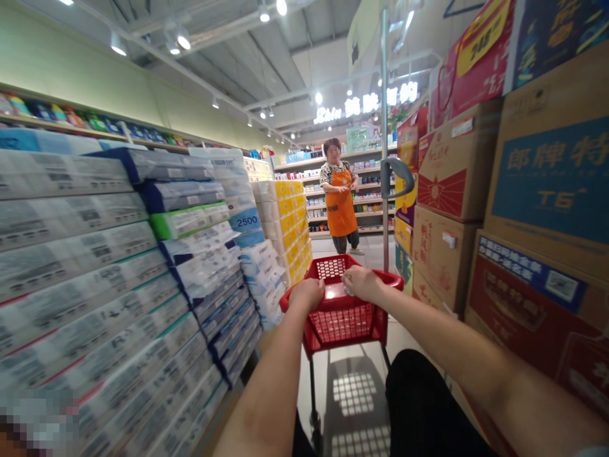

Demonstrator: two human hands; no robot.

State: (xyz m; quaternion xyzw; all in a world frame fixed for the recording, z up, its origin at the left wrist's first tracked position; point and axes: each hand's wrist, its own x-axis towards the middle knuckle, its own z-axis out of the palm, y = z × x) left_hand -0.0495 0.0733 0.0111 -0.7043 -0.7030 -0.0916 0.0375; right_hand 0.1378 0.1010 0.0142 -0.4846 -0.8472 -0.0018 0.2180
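In front of me stands a red plastic shopping cart (pixel 345 324) with a perforated basket and dark legs. My left hand (pixel 308 293) is closed over the left part of its red handle (pixel 337 291). On the right part of the same handle rests my right hand (pixel 362 282), its fingers curled in. A small pale patch shows by the right fingertips, too unclear to name. The basket's inside is mostly hidden behind the handle and my hands.
Tall stacks of wrapped paper packs (pixel 95 285) line the left side. Cardboard boxes (pixel 445 247) are piled on the right, beside a metal pole (pixel 385 235) with a grey hook-shaped part. A person in an orange apron (pixel 340 209) stands ahead before stocked shelves (pixel 373 171).
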